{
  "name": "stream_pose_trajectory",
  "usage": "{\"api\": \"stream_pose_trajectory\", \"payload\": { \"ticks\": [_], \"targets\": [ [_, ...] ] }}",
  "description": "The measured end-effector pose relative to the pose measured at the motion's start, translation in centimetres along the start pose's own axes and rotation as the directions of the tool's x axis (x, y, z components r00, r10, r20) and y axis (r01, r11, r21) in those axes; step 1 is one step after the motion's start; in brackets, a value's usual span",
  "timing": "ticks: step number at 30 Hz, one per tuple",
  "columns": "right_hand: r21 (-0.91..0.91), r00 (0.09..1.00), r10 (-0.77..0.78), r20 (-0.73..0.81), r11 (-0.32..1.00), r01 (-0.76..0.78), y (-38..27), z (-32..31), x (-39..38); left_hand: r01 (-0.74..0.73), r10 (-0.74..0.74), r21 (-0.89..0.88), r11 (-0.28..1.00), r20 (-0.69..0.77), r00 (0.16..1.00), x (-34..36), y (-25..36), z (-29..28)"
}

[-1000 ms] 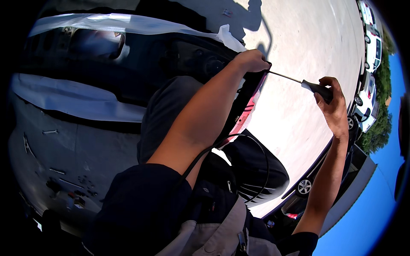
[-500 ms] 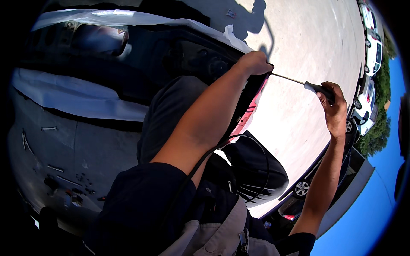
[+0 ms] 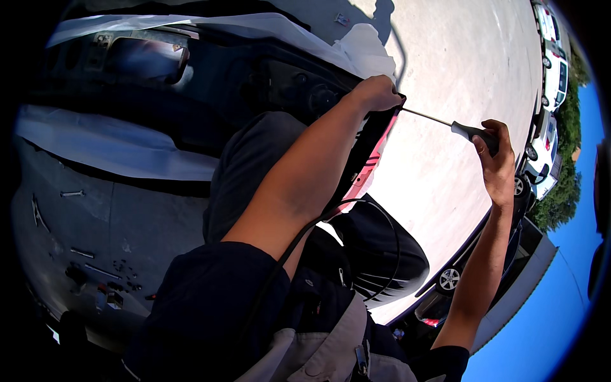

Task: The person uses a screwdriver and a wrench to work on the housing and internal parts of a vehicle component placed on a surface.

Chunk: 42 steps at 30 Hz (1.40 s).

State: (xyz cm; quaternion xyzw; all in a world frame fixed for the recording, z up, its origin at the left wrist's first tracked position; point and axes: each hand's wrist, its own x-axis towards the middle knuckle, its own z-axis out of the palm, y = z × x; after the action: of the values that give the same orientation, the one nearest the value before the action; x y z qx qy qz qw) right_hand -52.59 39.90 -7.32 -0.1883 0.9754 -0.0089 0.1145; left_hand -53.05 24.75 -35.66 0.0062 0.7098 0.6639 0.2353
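Note:
My right hand (image 3: 496, 162) is closed around the grey and black handle of a screwdriver (image 3: 428, 116), held out to the right. The thin shaft points left, its tip meeting the corner of a large vehicle panel (image 3: 223, 89) beside my left hand. That panel is dark inside, with a red edge (image 3: 367, 172) on its right end. My left hand (image 3: 379, 94) is closed over the panel's corner, fingers curled down; what lies under the fingertips is hidden. Close behind it a white plastic sheet (image 3: 366, 51) stands up from the panel's far edge.
More white sheeting (image 3: 108, 143) hangs along the panel's near side. Wrenches (image 3: 72, 193), pliers (image 3: 39, 213) and several small parts (image 3: 127, 274) lie on the shaded ground at left. A black cable (image 3: 388, 219) loops by my knees. Parked cars (image 3: 552, 57) line the right.
The white sheet behind my left hand has billowed up and spread wider. Both hands and the screwdriver have shifted very slightly left; their grips look the same.

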Motion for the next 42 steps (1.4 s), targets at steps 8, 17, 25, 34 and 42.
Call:
{"api": "stream_pose_trajectory", "payload": {
  "ticks": [8,17,25,34,42],
  "targets": [
    [-0.111,0.991,0.128,-0.035,0.985,-0.131,0.0,0.5,-0.3,0.021,-0.012,-0.121,0.992,0.071,0.997,0.4,-0.3,-0.2],
    [-0.077,0.987,0.159,0.014,0.984,-0.158,-0.7,0.2,-0.1,-0.081,0.074,0.12,0.989,0.064,0.995,-1.7,0.1,0.1],
    [-0.072,0.998,0.068,-0.003,0.995,-0.068,-0.9,-0.1,0.3,-0.154,0.236,0.425,0.892,-0.146,0.961,-3.4,1.1,1.2],
    [-0.053,0.998,-0.07,0.002,0.996,0.07,-0.6,-0.3,0.2,-0.175,0.268,0.451,0.875,-0.152,0.951,-3.4,0.9,1.4],
    [0.036,0.987,-0.16,0.009,0.987,0.16,-0.8,0.0,0.1,-0.115,0.166,0.328,0.938,-0.133,0.977,-3.6,1.0,1.0]
  ]
}}
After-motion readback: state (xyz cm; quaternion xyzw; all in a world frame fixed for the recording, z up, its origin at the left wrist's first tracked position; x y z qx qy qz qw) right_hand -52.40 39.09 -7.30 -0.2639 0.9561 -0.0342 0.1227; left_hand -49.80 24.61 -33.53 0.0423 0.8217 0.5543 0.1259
